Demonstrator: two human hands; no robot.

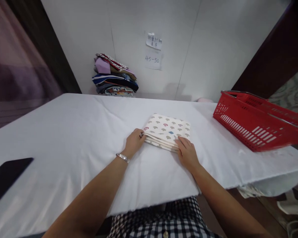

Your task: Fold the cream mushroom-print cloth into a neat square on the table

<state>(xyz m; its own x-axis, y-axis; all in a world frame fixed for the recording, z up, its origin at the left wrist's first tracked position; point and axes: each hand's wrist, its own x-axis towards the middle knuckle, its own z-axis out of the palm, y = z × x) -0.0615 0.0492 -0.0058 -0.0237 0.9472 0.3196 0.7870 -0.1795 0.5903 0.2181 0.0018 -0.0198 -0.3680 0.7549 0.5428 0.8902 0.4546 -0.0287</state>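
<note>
Head view showed the left hand (134,142) and right hand (187,152) pinching the folded cream heart-print cloth (167,131) near the white table's (64,132) front edge, bare surface around.

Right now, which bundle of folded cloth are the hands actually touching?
The cream folded cloth with small printed shapes, mid-table: left hand and right hand grip its near edge. The multicoloured stack sits untouched against the wall.
</note>
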